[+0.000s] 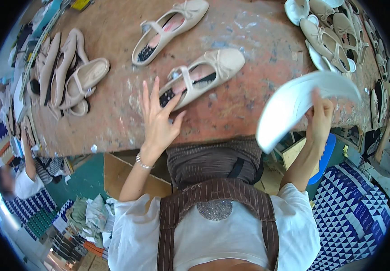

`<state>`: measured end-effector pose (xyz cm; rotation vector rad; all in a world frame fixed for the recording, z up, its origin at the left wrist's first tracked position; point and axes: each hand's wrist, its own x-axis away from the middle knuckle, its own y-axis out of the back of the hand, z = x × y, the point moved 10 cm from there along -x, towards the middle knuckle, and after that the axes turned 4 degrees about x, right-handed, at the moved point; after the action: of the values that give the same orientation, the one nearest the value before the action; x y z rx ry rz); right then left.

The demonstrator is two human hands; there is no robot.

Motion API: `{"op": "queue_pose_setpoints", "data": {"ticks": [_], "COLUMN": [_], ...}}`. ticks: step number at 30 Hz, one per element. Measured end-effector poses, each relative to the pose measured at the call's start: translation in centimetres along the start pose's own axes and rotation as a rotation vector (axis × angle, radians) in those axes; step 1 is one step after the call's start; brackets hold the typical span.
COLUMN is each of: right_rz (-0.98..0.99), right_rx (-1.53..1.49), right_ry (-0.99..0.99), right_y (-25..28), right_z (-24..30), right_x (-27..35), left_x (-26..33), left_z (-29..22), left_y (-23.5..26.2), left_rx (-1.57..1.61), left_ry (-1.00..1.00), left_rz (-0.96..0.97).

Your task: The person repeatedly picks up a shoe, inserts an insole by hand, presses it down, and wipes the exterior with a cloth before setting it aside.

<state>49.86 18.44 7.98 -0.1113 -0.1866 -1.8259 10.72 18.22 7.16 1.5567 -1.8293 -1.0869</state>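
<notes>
At twelve o'clock your shoe (206,87) looks like smooth, softly sheened leather or imitation, its buckle (175,73) shiny. Between two and three, your white curved piece (287,105) appears smooth and glossy; blur hides its material. The tabletop (244,27) beyond is scuffed and blotchy. At eight, your bracelet (143,162) gleams like metal, near matt brown cardboard (116,176). At six, your shirt (190,250) and pinstriped apron (231,186) are matt cloth, a round patch (214,210) glittering.
</notes>
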Motion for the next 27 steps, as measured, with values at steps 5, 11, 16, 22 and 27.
{"op": "queue_pose_setpoints", "data": {"ticks": [5, 11, 16, 22, 27], "right_rz": [0.093, 0.209, 0.305, 0.37, 0.538], "right_rx": [-0.256, 0.512, 1.262, 0.948, 0.716], "right_ry": [-0.011, 0.472, 0.849, 0.933, 0.856], "right_y": [-8.3, -10.2, -18.0, -22.3, -27.0], "right_z": [1.8, 4.6, 4.2, 1.3, -0.7], "right_x": [3.1, 6.3, 10.4, 10.2, 9.1], "left_x": [-0.4, 3.2, 7.1, 9.2, 8.7], "left_z": [-1.0, -1.5, -0.7, 6.6, 8.5], "left_y": [-1.7, 1.3, 1.3, 2.4, 0.5], "left_rx": [0.112, 0.219, 0.176, 0.418, 0.535], "left_ry": [0.063, -0.112, -0.07, 0.498, 0.502], "left_rz": [-0.27, -0.276, -0.211, -0.446, -0.416]}}
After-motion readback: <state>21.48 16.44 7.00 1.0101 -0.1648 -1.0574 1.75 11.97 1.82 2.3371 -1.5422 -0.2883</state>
